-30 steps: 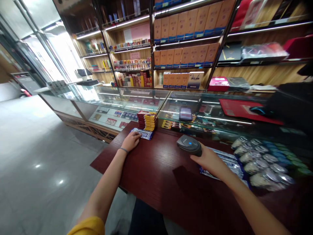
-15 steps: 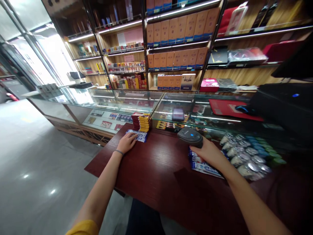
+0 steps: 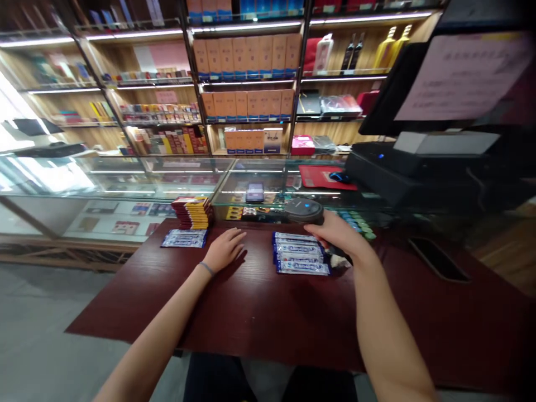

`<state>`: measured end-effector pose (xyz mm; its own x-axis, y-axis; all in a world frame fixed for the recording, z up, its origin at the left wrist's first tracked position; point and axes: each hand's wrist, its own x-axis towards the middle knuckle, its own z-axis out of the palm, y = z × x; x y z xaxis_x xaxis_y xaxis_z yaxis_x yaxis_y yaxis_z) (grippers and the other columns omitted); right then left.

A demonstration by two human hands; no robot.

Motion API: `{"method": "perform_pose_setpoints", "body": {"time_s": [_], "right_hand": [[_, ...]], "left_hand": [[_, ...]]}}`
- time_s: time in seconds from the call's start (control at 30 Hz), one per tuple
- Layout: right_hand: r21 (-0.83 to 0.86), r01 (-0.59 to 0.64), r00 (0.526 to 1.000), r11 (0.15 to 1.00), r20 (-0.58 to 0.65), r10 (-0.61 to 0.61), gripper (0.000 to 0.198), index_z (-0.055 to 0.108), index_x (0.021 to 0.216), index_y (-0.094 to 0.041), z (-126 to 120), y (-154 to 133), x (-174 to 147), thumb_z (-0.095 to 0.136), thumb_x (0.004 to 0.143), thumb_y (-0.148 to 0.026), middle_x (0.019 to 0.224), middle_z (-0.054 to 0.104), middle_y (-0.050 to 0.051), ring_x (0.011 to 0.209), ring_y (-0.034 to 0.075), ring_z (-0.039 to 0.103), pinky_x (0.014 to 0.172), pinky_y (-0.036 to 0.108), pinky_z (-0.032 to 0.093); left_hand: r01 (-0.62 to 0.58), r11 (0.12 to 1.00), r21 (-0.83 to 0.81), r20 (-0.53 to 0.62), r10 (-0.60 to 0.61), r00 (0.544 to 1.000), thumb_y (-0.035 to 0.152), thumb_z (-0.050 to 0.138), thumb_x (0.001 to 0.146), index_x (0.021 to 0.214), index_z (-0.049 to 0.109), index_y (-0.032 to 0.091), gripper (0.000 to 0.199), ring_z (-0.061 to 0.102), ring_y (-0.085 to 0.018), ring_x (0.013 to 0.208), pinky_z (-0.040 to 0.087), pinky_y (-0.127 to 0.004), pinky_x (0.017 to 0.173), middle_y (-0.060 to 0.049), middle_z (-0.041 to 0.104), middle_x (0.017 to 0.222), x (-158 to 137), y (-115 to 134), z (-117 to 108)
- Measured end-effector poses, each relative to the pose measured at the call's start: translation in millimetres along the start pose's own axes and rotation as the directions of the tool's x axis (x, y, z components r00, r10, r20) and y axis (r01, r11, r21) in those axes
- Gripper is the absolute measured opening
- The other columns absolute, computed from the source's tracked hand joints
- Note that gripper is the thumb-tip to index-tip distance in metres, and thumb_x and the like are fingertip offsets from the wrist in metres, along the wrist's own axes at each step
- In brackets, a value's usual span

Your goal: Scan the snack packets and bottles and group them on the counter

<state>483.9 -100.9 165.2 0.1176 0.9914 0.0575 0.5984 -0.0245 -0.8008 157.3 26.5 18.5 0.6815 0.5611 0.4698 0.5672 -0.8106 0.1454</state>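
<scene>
My right hand [image 3: 341, 234] is wrapped round the handle of a dark barcode scanner [image 3: 304, 210] with a small blue light on top. Below the scanner lies a group of blue-and-white packets [image 3: 299, 254], side by side on the dark red table [image 3: 259, 329]. My left hand [image 3: 226, 248] holds nothing; its fingers stretch out over the tabletop, between the two groups of packets. To its left a smaller set of blue-and-white packets [image 3: 184, 238] lies in front of a stack of red and yellow packs [image 3: 191, 213].
A glass display counter [image 3: 184, 178] runs behind the table. A phone [image 3: 439, 259] lies at the right, under a monitor [image 3: 397, 95] with a pink sheet. Green-lidded jars [image 3: 360, 223] stand partly hidden behind my right arm. A mouse [image 3: 339, 177] rests on a red mat [image 3: 314, 176].
My left hand has left the packets at the left and moved right over bare tabletop. My view has turned right. The scanner stays in my right hand above the larger packet group.
</scene>
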Motion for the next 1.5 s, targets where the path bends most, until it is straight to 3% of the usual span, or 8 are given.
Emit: {"method": "perform_pose_setpoints", "body": {"time_s": [0.23,0.5,0.93,1.07,1.17,1.27,1.4,1.5], "right_hand": [[0.038,-0.060,0.998,0.997,0.017,0.060,0.014,0.052,0.078,-0.024,-31.7,11.2,-14.6,0.064,0.077,-0.031,0.046,0.053,-0.006,0.036,0.013,0.047,0.040,0.025,0.036],[0.099,-0.053,0.999,0.994,0.002,0.053,0.025,0.046,0.064,-0.025,-59.4,21.9,-29.4,0.064,0.079,-0.031,0.042,0.050,-0.006,0.036,0.012,0.044,0.041,0.025,0.035],[0.183,-0.048,0.995,0.982,-0.080,0.063,0.021,0.047,0.069,-0.024,-62.2,22.0,-31.0,0.065,0.079,-0.030,0.043,0.050,-0.006,0.035,0.012,0.043,0.040,0.026,0.033],[0.193,-0.025,0.995,0.981,-0.093,0.044,0.026,0.045,0.066,-0.025,-56.3,21.6,-26.1,0.066,0.079,-0.032,0.044,0.050,-0.005,0.035,0.012,0.043,0.040,0.027,0.033],[0.176,-0.046,0.994,0.983,-0.090,0.063,0.023,0.048,0.069,-0.025,-49.4,16.0,-22.4,0.066,0.079,-0.034,0.045,0.051,-0.005,0.036,0.013,0.045,0.040,0.027,0.034],[0.172,-0.034,0.993,0.984,-0.102,0.052,0.021,0.050,0.076,-0.025,-38.5,8.9,-17.8,0.067,0.079,-0.036,0.046,0.050,-0.006,0.036,0.013,0.045,0.040,0.026,0.034],[0.160,-0.008,0.991,0.987,-0.133,0.030,0.024,0.051,0.082,-0.023,-17.9,2.8,-8.7,0.068,0.077,-0.038,0.048,0.053,-0.006,0.037,0.013,0.047,0.040,0.026,0.036],[0.050,0.007,0.994,0.999,-0.105,-0.002,0.024,0.054,0.089,-0.022,1.5,-2.0,-1.2,0.066,0.079,-0.040,0.047,0.054,-0.006,0.037,0.014,0.050,0.043,0.026,0.039]], "left_hand": [[-0.127,0.980,-0.150,-0.002,0.128,0.992,0.037,0.045,0.101,0.133,0.060,0.020,0.039,0.054,-0.026,0.124,0.045,-0.043,0.108,-0.014,0.060,0.132,53.1,89.8,48.1],[-0.288,0.943,-0.167,0.128,0.311,0.942,0.048,0.060,0.093,0.129,0.063,0.025,0.043,0.056,-0.028,0.113,0.046,-0.043,0.097,-0.011,0.062,0.123,68.0,154.6,65.0],[-0.310,0.924,-0.223,0.170,0.350,0.921,0.031,0.048,0.100,0.116,0.070,0.023,0.028,0.061,-0.020,0.094,0.048,-0.034,0.085,-0.008,0.069,0.103,65.3,166.0,65.6],[-0.104,0.879,-0.466,0.056,0.146,0.988,0.034,0.044,0.102,0.113,0.071,0.020,0.033,0.064,-0.019,0.092,0.049,-0.029,0.084,-0.008,0.072,0.100,69.0,141.1,48.9],[0.149,0.702,-0.697,0.006,-0.202,0.979,0.039,0.051,0.097,0.109,0.073,0.019,0.032,0.066,-0.020,0.094,0.050,-0.029,0.085,-0.008,0.074,0.104,69.3,110.2,37.5],[0.306,0.416,-0.856,0.087,-0.469,0.879,0.043,0.062,0.089,0.111,0.074,0.017,0.036,0.067,-0.020,0.092,0.051,-0.029,0.083,-0.007,0.075,0.107,63.4,75.8,29.3],[0.401,0.094,-0.911,0.284,-0.562,0.777,0.046,0.077,0.075,0.115,0.073,0.014,0.051,0.064,-0.016,0.076,0.049,-0.025,0.069,-0.007,0.075,0.098,46.2,36.4,18.6],[0.440,-0.041,-0.897,0.389,-0.546,0.742,0.044,0.085,0.066,0.118,0.071,0.013,0.063,0.064,-0.014,0.071,0.049,-0.025,0.066,-0.008,0.075,0.097,32.2,15.7,11.3]]}}
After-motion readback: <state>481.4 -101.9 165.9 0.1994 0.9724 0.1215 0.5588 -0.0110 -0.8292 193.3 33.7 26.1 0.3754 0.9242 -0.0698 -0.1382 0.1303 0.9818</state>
